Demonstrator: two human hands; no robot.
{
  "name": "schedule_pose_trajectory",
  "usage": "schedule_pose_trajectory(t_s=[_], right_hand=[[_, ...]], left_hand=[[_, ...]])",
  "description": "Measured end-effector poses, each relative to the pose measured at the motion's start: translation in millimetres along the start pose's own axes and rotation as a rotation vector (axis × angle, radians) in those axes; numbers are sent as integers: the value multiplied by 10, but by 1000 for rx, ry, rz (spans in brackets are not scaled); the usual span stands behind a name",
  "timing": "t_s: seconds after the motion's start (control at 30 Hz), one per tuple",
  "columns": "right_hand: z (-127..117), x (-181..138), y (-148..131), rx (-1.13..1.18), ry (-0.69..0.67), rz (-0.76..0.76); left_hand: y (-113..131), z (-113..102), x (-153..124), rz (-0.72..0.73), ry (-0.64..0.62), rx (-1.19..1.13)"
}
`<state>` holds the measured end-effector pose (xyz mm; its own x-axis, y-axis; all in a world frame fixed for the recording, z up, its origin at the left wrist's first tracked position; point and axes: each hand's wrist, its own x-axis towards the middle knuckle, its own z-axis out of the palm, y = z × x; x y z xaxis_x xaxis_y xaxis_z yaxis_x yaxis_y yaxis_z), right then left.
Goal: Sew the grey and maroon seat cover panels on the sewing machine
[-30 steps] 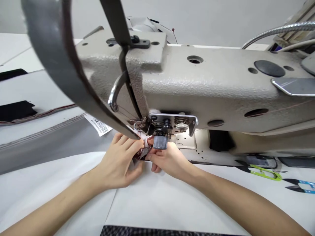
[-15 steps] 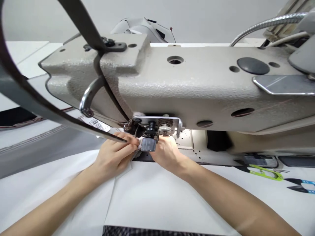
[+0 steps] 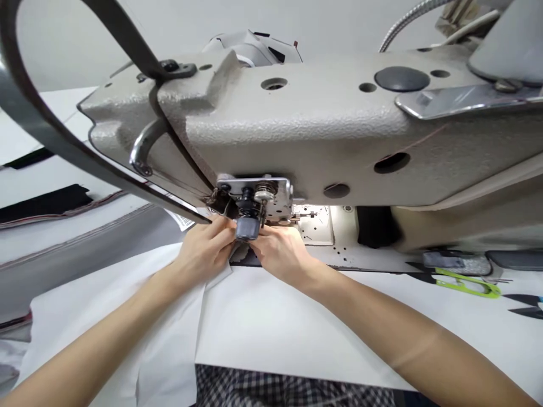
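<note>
My left hand (image 3: 206, 249) is closed beside the needle area of a beige sewing machine (image 3: 322, 130), its fingers pinching the upper end of a white fabric piece (image 3: 169, 339). That fabric runs down over the table's left front, under my left forearm. Just to the right, my right hand (image 3: 282, 251) reaches in with bent fingers drawn together. Its fingertips are partly hidden behind the grey tension knob (image 3: 248, 227), so what they hold cannot be made out. Needle and presser foot are also out of sight behind the machine head and my fingers.
Lime-green thread snips (image 3: 469, 284) lie at the right on the white table (image 3: 305, 322), near a second dark-bladed pair (image 3: 524, 305). Grey fabric (image 3: 85, 243) with a barcode label (image 3: 182, 220) spreads at the left. A curved metal strip (image 3: 80, 164) arcs across the left.
The view has shifted and tilted, with more of the checked cloth below now showing. Both hands stay close together by the needle area. My right fingers show a little more beside the knob.
</note>
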<state>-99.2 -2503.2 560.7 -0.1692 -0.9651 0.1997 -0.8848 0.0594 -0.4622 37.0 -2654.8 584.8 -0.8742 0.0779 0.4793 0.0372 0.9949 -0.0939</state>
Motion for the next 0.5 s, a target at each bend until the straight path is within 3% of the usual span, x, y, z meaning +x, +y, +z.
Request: schedule_pose_trajectory(t_s=[0.1,0.23,0.5], right_hand=[[-56,-31,-11,38,-28,-3],[-71,-75,-33,55,-51,-46],[-119,-100,-66,72,-38,10]], left_hand=[[5,-27,9,57,-38,-27],[54,-52,-1,53,48,-81],[117,-50,-66,-122,106,-29]])
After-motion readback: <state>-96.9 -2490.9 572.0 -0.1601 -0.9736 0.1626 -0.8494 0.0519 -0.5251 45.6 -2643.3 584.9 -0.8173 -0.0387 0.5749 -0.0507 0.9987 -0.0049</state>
